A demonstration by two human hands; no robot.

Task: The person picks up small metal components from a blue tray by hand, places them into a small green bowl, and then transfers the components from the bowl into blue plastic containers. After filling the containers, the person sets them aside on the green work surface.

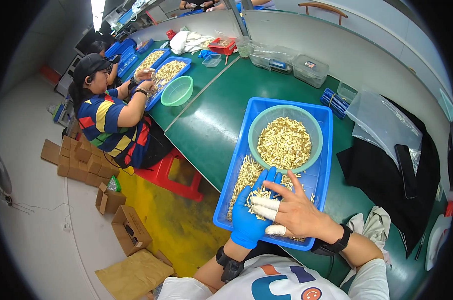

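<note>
My left hand (249,222), in a blue glove, is cupped palm up over the near part of a blue plastic tray (328,155). Small brass-coloured metal pins (260,194) lie in its palm. My right hand (302,214), with white covers on some fingers, is held just over that palm, fingers spread. Whether its covered fingertips touch the pins, I cannot tell. A pale green plastic basket (253,125) heaped with similar pins (284,142) sits in the far part of the tray. Loose pins (245,175) are scattered on the tray bottom around my hands.
Right of the tray lie a black cloth (371,165), a phone (405,170), plastic bags (386,120) and blue rods (334,102). Clear boxes (310,70) line the partition. On the left, a co-worker (106,110) handles pins in another blue tray (179,60), beside a green basket (177,91).
</note>
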